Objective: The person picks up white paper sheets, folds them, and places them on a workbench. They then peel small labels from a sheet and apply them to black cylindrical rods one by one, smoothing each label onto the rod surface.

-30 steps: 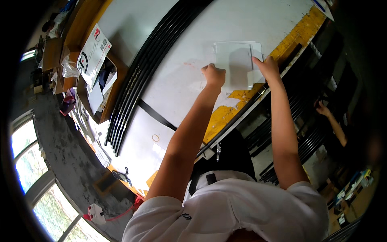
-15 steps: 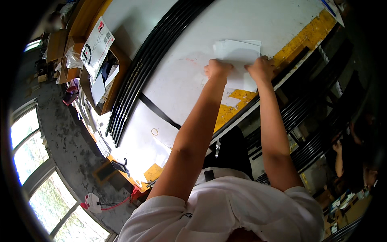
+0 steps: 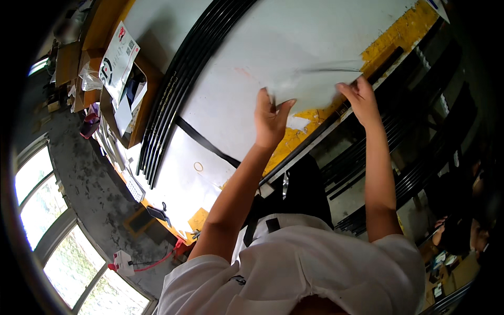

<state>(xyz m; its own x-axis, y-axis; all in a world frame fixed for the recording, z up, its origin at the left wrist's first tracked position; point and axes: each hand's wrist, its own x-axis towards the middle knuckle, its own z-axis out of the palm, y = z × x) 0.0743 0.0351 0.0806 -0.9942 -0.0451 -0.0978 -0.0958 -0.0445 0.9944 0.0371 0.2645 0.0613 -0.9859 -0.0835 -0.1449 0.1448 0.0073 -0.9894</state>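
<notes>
A small stack of white paper sheets [image 3: 333, 79] is tilted over the white tabletop; its far edge shows as thin dark lines and is smeared by motion. My right hand [image 3: 361, 100] pinches the sheets at their right corner, thumb and fingers closing on it. To the left of the paper is my left hand [image 3: 271, 123], its thumb and fingers apart with a gap between them. The paper's left side blends into the white surface, so its exact border there is hard to see.
Long black rods [image 3: 178, 89] lie bundled across the table at left. Beside them stands an open cardboard box [image 3: 144, 100] holding papers. A black strap [image 3: 205, 140] crosses the tabletop [image 3: 226, 89]. More black rods [image 3: 362, 152] sit below the table's right edge. Another person is at far right.
My hands have moved apart. The paper stack, earlier lying on the table between both hands, has shifted right and tilted up in my right hand. My left hand has opened.
</notes>
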